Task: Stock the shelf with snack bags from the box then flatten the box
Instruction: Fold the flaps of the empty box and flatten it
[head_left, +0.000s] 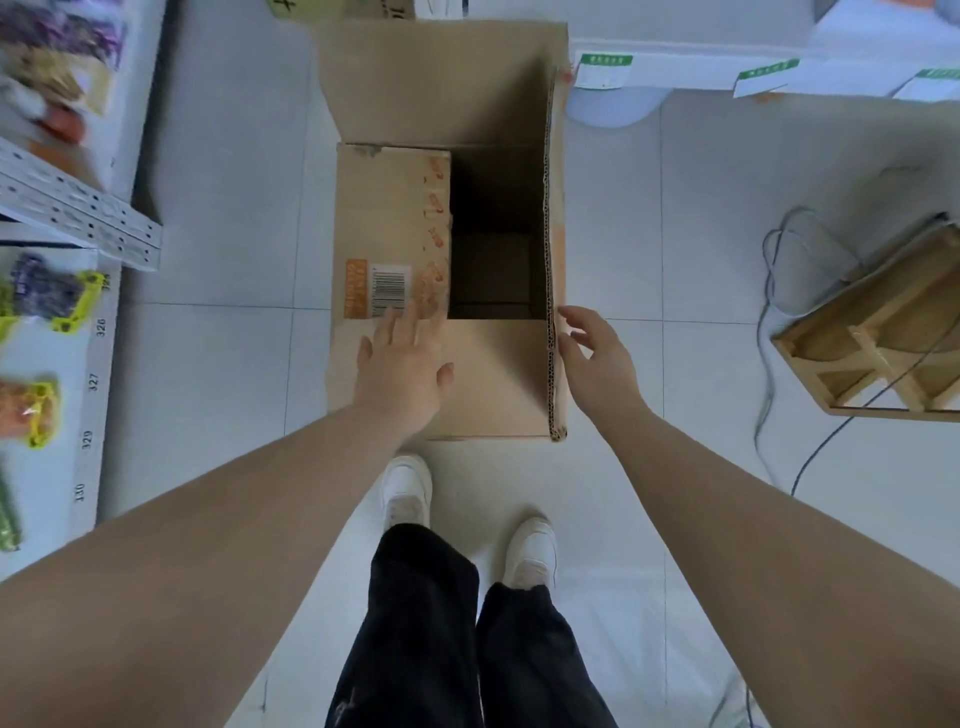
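A brown cardboard box stands on the white tiled floor in front of me, its top partly open; the dark inside shows no bags. Its left flap with a barcode label lies folded over the opening. My left hand rests flat, fingers spread, on that flap near the label. The right flap stands upright on edge, and my right hand hovers open beside it, fingers close to the corrugated edge. Snack bags in purple, orange and yellow lie on the white shelf at the left.
A wooden crate-like frame with grey cables sits on the floor at the right. White shelving with green price labels runs along the top right. More cardboard shows behind the box. My white shoes stand just short of the box.
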